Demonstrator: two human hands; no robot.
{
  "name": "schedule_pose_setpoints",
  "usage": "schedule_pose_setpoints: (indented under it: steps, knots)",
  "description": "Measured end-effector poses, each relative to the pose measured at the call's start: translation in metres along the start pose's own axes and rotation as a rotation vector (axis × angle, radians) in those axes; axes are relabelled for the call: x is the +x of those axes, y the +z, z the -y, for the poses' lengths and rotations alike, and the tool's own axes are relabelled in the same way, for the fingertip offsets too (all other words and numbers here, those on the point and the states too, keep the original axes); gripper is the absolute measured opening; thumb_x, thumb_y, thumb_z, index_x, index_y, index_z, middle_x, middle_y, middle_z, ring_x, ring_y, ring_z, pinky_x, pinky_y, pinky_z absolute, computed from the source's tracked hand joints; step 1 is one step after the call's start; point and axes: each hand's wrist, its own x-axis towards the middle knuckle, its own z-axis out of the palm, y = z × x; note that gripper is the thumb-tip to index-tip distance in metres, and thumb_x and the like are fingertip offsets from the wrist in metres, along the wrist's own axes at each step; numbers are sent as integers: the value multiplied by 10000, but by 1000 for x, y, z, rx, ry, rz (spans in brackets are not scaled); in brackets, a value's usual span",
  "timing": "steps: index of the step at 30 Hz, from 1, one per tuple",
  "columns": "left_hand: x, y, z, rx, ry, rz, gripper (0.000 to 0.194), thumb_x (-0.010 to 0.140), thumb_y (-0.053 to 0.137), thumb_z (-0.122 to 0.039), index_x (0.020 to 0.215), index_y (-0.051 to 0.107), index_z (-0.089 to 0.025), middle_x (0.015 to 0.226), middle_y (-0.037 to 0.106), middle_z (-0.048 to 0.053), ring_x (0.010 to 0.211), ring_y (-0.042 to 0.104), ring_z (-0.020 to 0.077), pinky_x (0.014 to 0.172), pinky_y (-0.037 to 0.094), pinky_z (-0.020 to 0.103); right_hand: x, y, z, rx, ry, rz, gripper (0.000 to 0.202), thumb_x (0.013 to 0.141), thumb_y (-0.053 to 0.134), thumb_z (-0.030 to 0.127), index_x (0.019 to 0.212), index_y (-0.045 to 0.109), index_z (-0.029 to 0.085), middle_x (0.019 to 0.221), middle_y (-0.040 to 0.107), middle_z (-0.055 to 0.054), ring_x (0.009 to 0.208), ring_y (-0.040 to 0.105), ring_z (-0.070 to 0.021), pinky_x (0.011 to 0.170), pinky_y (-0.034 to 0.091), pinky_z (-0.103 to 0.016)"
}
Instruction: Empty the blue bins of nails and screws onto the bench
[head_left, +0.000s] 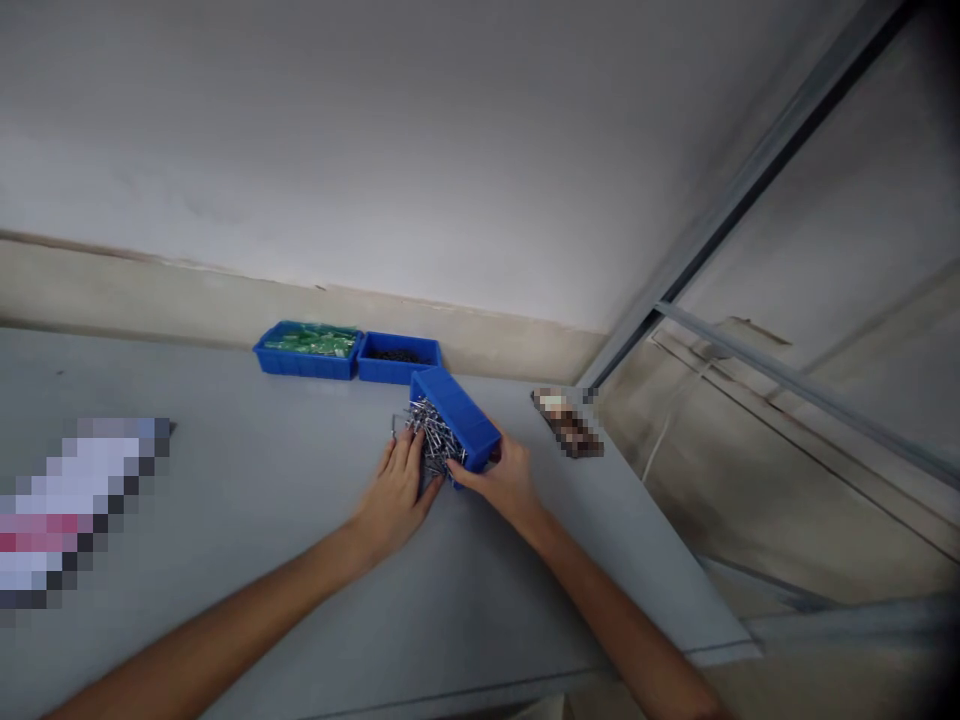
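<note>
The right hand grips the near end of a tipped blue bin; the left hand, fingers spread, rests on the spilling metal pins. Two more blue bins sit farther back on the grey table.

We noted a tipped bin on the table, screws spilling from it, left hand left of the screws, right hand at the bin's near end, two more bins behind, against the wall.
</note>
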Motion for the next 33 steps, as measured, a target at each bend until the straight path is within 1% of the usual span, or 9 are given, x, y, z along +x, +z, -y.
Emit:
schedule_pose_setpoints:
  steps: [4,8,11,14,17,20,22,28,33]
  knots:
    - [1,-2,-1,-9,-3,9,566,909,384,-399,1335,271,-44,1384,368,263,1343,259,324,1068,274,515,1,0,-1,19,-5,6,647,581,751,385,1160,578,151,939,712,-93,783,675,-233,715,556,-345]
    - [2,-3,-2,-23,-11,18,560,886,416,-363,1327,271,-51,1380,374,258,1343,256,327,1068,268,531,1,0,-3,-29,-44,-10,680,590,744,395,1201,554,165,986,703,-103,824,675,-247,747,552,-370]
    - [2,-4,-3,-29,-28,29,577,863,436,-341,1321,267,-35,1387,351,278,1350,231,335,1074,239,550,2,0,-2,-73,-56,-15,675,585,744,396,1185,567,143,948,710,-116,794,680,-257,735,552,-381]
    - [2,-6,-5,-30,-48,42,591,849,453,-339,1316,275,-24,1400,324,287,1355,212,339,1082,229,543,3,0,-1,-90,-47,-36,651,585,735,406,1156,586,133,903,716,-119,748,681,-259,698,556,-378]
    - [2,-9,-8,-30,-68,54,604,842,472,-339,1311,279,-10,1401,317,294,1357,204,341,1088,228,527,3,0,-2,-106,-45,-47,664,587,726,439,1158,584,132,904,716,-119,752,681,-265,695,555,-375]
    - [3,-11,-10,-39,-83,61,612,839,478,-338,1315,268,-16,1413,296,294,1365,174,336,1090,214,539,3,-1,-2,-130,-52,-37,707,586,720,465,1183,566,119,936,713,-127,789,681,-278,718,550,-386]
    - [3,-12,-10,-47,-91,71,613,834,479,-330,1313,268,-11,1415,289,298,1367,163,338,1093,203,541,4,-2,-2,-132,-67,-33,715,591,719,466,1199,555,127,966,708,-126,814,679,-281,734,547,-392]
    - [4,-15,-12,-73,-125,114,625,821,468,-310,1318,270,11,1435,245,299,1373,112,342,1104,155,545,4,-2,-4,-166,-115,-38,686,617,715,448,1215,548,156,942,715,-108,788,685,-273,734,548,-397]
    - [4,-21,-17,-76,-172,140,679,802,482,-291,1349,266,50,1461,182,285,1374,77,345,1111,168,526,3,-1,-10,-180,-140,-71,660,614,710,439,1199,557,175,946,718,-95,801,688,-285,729,557,-410]
